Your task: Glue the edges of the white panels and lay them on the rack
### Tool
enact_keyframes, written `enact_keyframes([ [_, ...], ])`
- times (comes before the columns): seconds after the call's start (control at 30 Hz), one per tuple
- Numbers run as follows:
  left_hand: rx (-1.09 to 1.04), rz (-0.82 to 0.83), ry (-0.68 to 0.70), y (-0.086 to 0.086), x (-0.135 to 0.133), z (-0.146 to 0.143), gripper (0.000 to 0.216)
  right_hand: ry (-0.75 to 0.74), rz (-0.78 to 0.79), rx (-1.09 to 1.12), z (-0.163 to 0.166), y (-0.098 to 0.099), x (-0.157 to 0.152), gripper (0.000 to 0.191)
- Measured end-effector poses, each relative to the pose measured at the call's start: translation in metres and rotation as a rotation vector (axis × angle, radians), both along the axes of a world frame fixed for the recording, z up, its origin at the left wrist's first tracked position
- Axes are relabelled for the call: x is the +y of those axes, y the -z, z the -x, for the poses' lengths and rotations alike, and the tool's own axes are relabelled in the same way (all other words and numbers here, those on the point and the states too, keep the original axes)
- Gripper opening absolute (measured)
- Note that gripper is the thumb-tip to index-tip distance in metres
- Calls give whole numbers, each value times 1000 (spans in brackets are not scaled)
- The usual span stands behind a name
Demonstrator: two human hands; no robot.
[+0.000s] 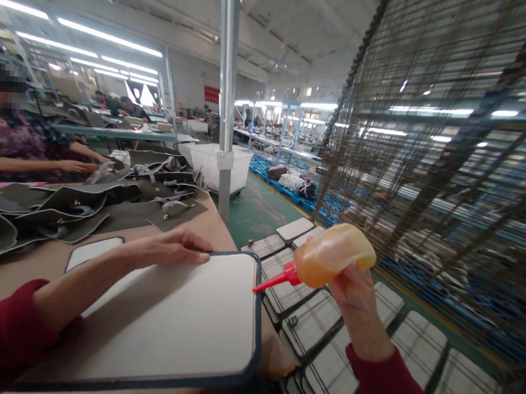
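Squeeze bottle of amber liquid is in our right grip, which is closed around it just past the right edge of the desk. Its red nozzle points at the white panel. Our left grip lies open and flat on the panel's far edge. We judge that too early a squeeze could stain the white face.
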State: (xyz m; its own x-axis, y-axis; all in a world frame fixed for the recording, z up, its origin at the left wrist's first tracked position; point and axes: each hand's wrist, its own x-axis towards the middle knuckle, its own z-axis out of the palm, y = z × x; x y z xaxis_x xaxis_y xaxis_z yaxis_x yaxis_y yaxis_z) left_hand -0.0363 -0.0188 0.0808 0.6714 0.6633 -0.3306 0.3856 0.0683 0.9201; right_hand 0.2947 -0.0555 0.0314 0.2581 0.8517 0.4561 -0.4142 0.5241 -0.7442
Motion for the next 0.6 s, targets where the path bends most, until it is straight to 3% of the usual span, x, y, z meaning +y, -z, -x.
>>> enact_keyframes([
  [0.27,-30,36,-64,13,7,8,25,-42,41,4,2,-1,-1,53],
  [0.6,-33,60,-113,21,14,13,28,-69,95,-7,-2,4,0,55],
])
